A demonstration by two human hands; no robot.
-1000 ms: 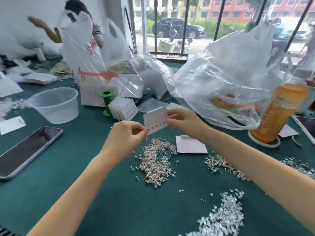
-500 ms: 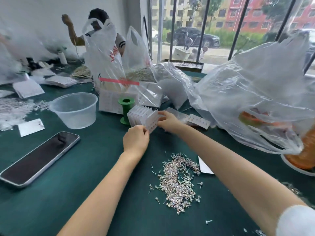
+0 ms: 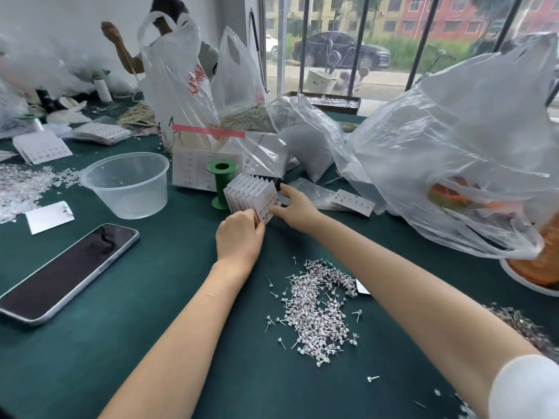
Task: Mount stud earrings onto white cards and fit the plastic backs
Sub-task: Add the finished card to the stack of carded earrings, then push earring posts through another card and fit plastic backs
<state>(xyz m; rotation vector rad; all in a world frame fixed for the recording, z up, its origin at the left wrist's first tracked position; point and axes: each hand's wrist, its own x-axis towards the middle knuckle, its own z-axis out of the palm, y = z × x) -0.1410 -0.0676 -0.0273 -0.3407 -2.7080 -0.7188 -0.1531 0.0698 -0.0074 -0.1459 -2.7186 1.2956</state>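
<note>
At 9 o'clock we see a phone (image 3: 65, 272) lying screen-up on the green table (image 3: 151, 343), with a clear plastic bowl (image 3: 127, 184) at 10 o'clock. At centre, our left hand (image 3: 240, 237) curls its fingers onto the nearest card of the row of white cards (image 3: 251, 195); our right hand (image 3: 295, 207) pinches the same card. The stud earrings (image 3: 317, 309) lie heaped at 5 o'clock. Red print on the plastic bag (image 3: 181, 83) at 11 o'clock is unreadable.

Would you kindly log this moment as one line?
left hand: touches card row | right hand: places card | studs: piled nearby
</note>
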